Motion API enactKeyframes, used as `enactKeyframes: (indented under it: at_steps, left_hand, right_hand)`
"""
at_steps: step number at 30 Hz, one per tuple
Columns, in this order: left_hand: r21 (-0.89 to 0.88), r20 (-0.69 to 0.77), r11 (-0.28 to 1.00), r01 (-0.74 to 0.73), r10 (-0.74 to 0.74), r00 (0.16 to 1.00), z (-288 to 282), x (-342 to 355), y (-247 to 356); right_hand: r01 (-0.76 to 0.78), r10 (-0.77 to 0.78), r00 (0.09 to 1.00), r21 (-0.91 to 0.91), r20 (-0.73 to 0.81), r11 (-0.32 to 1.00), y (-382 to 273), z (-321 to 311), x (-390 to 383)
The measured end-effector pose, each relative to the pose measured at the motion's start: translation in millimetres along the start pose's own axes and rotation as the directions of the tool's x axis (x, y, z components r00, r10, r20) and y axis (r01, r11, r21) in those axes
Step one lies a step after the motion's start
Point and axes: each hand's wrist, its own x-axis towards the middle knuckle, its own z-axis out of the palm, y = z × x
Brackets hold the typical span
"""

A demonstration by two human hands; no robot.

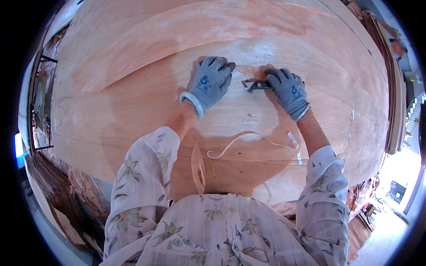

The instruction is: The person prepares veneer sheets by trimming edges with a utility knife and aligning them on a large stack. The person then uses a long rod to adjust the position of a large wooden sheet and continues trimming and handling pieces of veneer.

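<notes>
Head camera: gloved right hand (287,88) closed around a black cutter (259,85), gloved left hand (211,80) on the veneer sheet (137,117).
The cutter is over the broad, pale sheet, its pointed end toward the left hand, whose fingertips lie beside a thin pinkish veneer piece (250,70) between the hands; whether they pinch its edge or merely press down, I cannot tell. Veneer this thin should be light and bendy, apt to split along the grain, so best pinned flat under spread fingers, clear of the blade. The cutter looks light and stiff, best held by its body. A curled strip (255,132) lies nearer the wearer.
</notes>
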Motion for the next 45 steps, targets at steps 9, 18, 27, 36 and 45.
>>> enactKeyframes:
  at_steps: [9, 18, 27, 36, 45]
  left_hand:
    - [0.065, 0.022, 0.998, -0.025, 0.024, 0.999, 5, -5, -2]
    - [0.087, 0.089, 0.987, -0.136, 0.128, 0.988, -5, 1, 12]
    - [0.018, 0.053, 0.991, -0.136, 0.135, 0.989, 4, 4, 4]
    - [-0.002, 0.026, 1.000, 0.007, -0.007, 1.000, 1, 0, 4]
    - [0.088, 0.019, 0.970, -0.226, 0.226, 0.974, -3, 1, 18]
  right_hand:
    - [-0.372, 0.512, 0.859, 0.664, -0.020, 0.649, 12, -21, -64]
    - [-0.778, 0.734, 0.477, 0.621, 0.484, 0.096, -16, -40, -187]
    - [-0.895, 0.757, 0.438, 0.319, 0.486, 0.313, -51, -43, -178]
    - [-0.822, 0.795, 0.570, 0.168, 0.210, 0.545, -51, -40, -196]
    - [0.288, 0.843, 0.316, 0.803, 0.435, -0.522, -20, -86, -182]
